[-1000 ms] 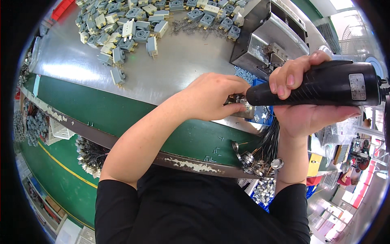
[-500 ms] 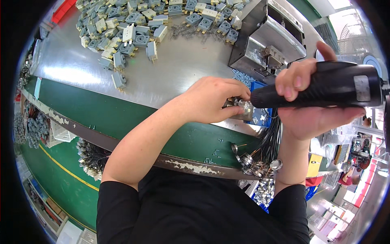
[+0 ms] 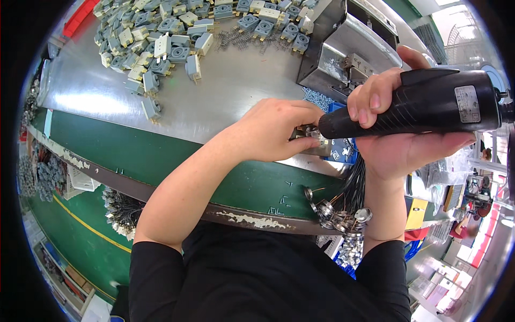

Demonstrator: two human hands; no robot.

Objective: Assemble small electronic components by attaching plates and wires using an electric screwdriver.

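My right hand [image 3: 383,115] is wrapped around a black electric screwdriver [image 3: 437,102], held almost level, its narrow front end pointing left. That front end sits right beside the fingertips of my left hand [image 3: 281,129]. Thumb and fingers of the left hand pinch a small shiny part [image 3: 313,133], mostly hidden by the fingers and the tool, over a metal block. The screwdriver's bit cannot be made out. Under the tool lies a blue tray [image 3: 348,156] with small metal pieces, and silvery screws [image 3: 317,98] are heaped just behind it.
Grey and cream switch-like housings [image 3: 161,48] are piled at the back left, with loose springs [image 3: 241,40] beside them. A metal box-shaped fixture [image 3: 343,51] stands at the back right. Black cables [image 3: 354,185] with round metal ends [image 3: 332,214] hang near the bench edge; several loose screws [image 3: 279,206] lie nearby.
My right hand and the screwdriver have shifted slightly left and up, closer to the left hand's fingers. The left hand keeps its pinch. The whole view has shifted slightly.
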